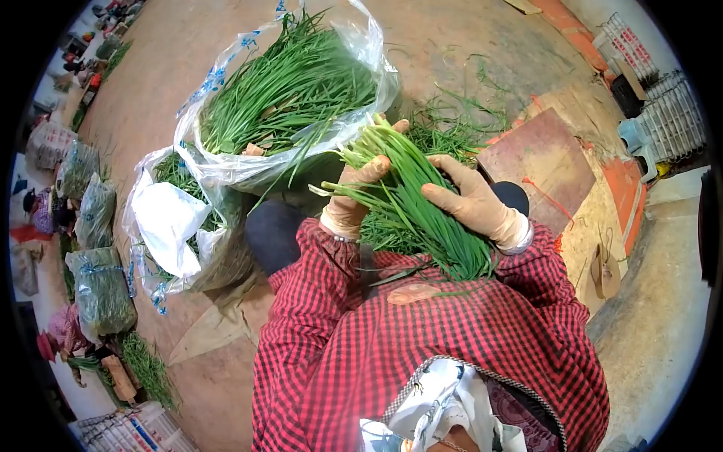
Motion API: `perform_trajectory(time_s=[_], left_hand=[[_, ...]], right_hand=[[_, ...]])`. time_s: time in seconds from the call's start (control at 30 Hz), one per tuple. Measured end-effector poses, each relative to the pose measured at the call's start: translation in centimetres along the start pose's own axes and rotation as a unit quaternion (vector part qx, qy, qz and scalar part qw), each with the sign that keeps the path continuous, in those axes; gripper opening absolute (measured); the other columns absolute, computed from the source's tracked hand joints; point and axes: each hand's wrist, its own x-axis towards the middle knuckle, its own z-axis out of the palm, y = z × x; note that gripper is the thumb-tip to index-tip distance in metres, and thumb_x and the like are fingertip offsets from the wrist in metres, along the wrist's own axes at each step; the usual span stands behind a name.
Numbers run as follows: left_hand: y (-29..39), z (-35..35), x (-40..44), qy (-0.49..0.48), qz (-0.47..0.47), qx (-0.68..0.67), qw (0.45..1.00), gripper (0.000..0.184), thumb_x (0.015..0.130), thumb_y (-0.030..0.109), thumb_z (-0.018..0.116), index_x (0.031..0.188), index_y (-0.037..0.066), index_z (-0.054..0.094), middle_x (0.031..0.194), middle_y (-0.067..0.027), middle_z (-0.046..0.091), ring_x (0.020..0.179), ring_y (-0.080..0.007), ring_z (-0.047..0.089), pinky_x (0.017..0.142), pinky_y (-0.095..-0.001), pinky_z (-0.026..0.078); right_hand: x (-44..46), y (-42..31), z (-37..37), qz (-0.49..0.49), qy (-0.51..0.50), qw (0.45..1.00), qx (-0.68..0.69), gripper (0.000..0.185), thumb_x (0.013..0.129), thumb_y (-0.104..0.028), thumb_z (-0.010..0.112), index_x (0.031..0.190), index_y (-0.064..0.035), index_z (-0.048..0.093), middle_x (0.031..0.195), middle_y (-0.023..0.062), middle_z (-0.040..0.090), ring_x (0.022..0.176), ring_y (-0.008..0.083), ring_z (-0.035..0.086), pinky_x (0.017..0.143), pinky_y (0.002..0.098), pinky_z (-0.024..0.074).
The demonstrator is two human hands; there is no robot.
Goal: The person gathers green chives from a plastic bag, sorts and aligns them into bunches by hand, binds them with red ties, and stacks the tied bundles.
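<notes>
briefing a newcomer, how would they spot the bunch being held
Find the red-checked jacket. At its front, left hand and right hand hold the green bunch, pale ends toward the open bag. Unlike the bagged greens, it is held.

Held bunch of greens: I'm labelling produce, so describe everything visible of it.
The bunch of greens is a sheaf of long, thin leaves, pale at the stalk ends, deeper green toward the tips; no tie shows. Some stalks splay leftward. It slants from upper left to lower right, held in the gloved left grip, the gloved right grip against it, tips before the checked jacket.
</notes>
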Motion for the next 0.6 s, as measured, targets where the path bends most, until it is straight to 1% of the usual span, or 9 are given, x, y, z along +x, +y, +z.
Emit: perform_trajectory(time_s=[0.07, 0.2, 0.27, 0.3, 0.33, 0.37, 0.43, 0.47, 0.6], left_hand=[[0.9, 0.9, -0.2, 0.009, -0.006, 0.007, 1.0, 0.09, 0.079, 0.03, 0.079, 0.149, 0.008, 0.027, 0.148, -0.0181, 0.04, 0.126, -0.0277, 0.051, 0.109, -0.0416, 0.042], [1.0, 1.6, 0.0, -0.045, 0.021, -0.117, 0.992, 0.092, 0.08, 0.025, 0.076, 0.152, 0.007, 0.022, 0.145, -0.0229, 0.041, 0.123, -0.0293, 0.053, 0.104, -0.0416, 0.047], [1.2, 1.4, -0.2, -0.053, -0.044, -0.102, 0.992, 0.088, 0.081, 0.02, 0.073, 0.151, 0.006, 0.023, 0.139, -0.0236, 0.046, 0.117, -0.0283, 0.058, 0.1, -0.0397, 0.051], [1.3, 0.9, -0.2, -0.034, -0.078, -0.068, 0.994, 0.08, 0.082, 0.015, 0.068, 0.149, 0.003, 0.027, 0.123, -0.0189, 0.06, 0.104, -0.026, 0.064, 0.093, -0.0373, 0.054], [1.3, 0.8, -0.2, -0.034, -0.078, -0.068, 0.994, 0.08, 0.082, 0.015, 0.068, 0.149, 0.003, 0.027, 0.123, -0.0189, 0.06, 0.104, -0.026, 0.064, 0.093, -0.0373, 0.054], [1.4, 0.7, -0.2, -0.013, -0.093, -0.055, 0.994, 0.074, 0.083, 0.013, 0.067, 0.146, 0.002, 0.031, 0.112, -0.0155, 0.064, 0.098, -0.0246, 0.065, 0.089, -0.0361, 0.054], [1.9, 1.9, -0.4, 0.036, -0.105, -0.039, 0.993, 0.058, 0.083, 0.009, 0.064, 0.137, 0.0, 0.044, 0.091, -0.008, 0.067, 0.086, -0.0208, 0.065, 0.078, -0.0329, 0.054], [1.8, 2.0, -0.2, 0.036, -0.104, -0.04, 0.993, 0.058, 0.083, 0.009, 0.064, 0.137, 0.0, 0.044, 0.091, -0.008, 0.067, 0.086, -0.0208, 0.065, 0.078, -0.0329, 0.054], [1.8, 2.5, 0.5, 0.027, -0.064, 0.001, 0.998, 0.049, 0.081, 0.008, 0.07, 0.127, 0.001, 0.052, 0.089, -0.0062, 0.065, 0.081, -0.0166, 0.063, 0.073, -0.0282, 0.052]], right_hand=[[-0.1, -0.7, 0.6, -0.032, -0.02, 0.998, -0.058, 0.04, 0.101, -0.029, 0.053, 0.129, -0.0008, 0.052, 0.111, 0.0103, 0.063, 0.104, 0.0164, 0.058, 0.091, 0.0306, 0.0457], [0.4, 2.0, 1.5, 0.006, -0.079, 0.994, 0.077, 0.04, 0.103, -0.03, 0.05, 0.129, -0.0002, 0.052, 0.113, 0.0082, 0.062, 0.104, 0.0151, 0.057, 0.091, 0.0307, 0.0453], [0.5, 2.6, 1.6, 0.021, -0.095, 0.984, 0.148, 0.039, 0.104, -0.028, 0.048, 0.13, 0.0002, 0.052, 0.116, 0.005, 0.061, 0.105, 0.0123, 0.054, 0.092, 0.0296, 0.0446], [0.7, 2.9, 1.3, 0.054, -0.115, 0.987, 0.104, 0.042, 0.102, -0.03, 0.049, 0.13, 0.0019, 0.052, 0.116, 0.0087, 0.062, 0.106, 0.0153, 0.057, 0.093, 0.0313, 0.0453], [0.9, 2.9, 1.1, 0.086, -0.135, 0.985, 0.058, 0.045, 0.101, -0.031, 0.051, 0.129, 0.0035, 0.052, 0.116, 0.0124, 0.063, 0.108, 0.0182, 0.059, 0.093, 0.033, 0.046], [0.9, 2.6, 1.0, 0.051, -0.074, 0.995, -0.031, 0.043, 0.098, -0.026, 0.055, 0.127, 0.0052, 0.053, 0.121, 0.0117, 0.061, 0.111, 0.0173, 0.058, 0.096, 0.0316, 0.0456], [1.4, -0.1, 0.6, -0.044, 0.033, 0.998, 0.034, 0.039, 0.093, -0.02, 0.063, 0.123, 0.0033, 0.056, 0.121, 0.0132, 0.06, 0.111, 0.0198, 0.058, 0.097, 0.0319, 0.0456], [2.3, -0.8, -0.3, -0.085, 0.075, 0.993, 0.033, 0.037, 0.091, -0.018, 0.065, 0.121, 0.0027, 0.057, 0.119, 0.0139, 0.06, 0.111, 0.0209, 0.059, 0.097, 0.0321, 0.0457], [5.8, -3.1, -2.4, -0.208, 0.071, 0.962, -0.161, 0.034, 0.089, -0.024, 0.066, 0.112, 0.0004, 0.059, 0.117, 0.0152, 0.06, 0.109, 0.0264, 0.058, 0.095, 0.0351, 0.0452]])
